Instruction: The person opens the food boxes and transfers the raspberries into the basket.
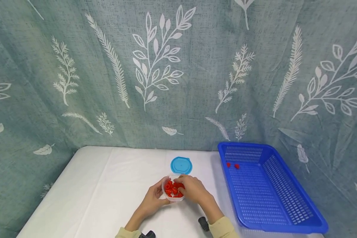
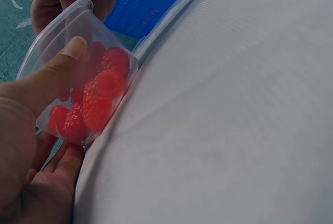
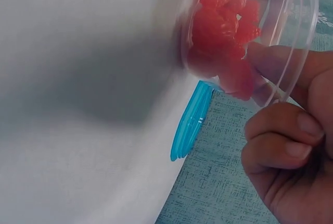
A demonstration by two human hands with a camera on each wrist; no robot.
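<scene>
A clear plastic tub [image 1: 172, 199] holds several red raspberries [image 2: 96, 107] over the white table. My left hand [image 1: 151, 200] grips it from the side, its thumb [image 2: 57, 75] against the tub wall and its other fingers underneath. My right hand [image 1: 193, 189] reaches over the rim, with thumb and fingertips inside among the raspberries. In the right wrist view, one digit touches a raspberry [image 3: 237, 75], while two fingers [image 3: 283, 135] stay curled outside the tub. Whether the fingertips pinch a raspberry is hidden. Just behind the tub lies a blue lid [image 1: 181, 165].
A large blue plastic basket [image 1: 264, 227] stands along the table's right side. Two small red raspberries [image 1: 237, 166] lie inside near its far left corner. The white table [image 1: 107, 185] ends at a green leaf-patterned cloth [image 1: 178, 125] behind.
</scene>
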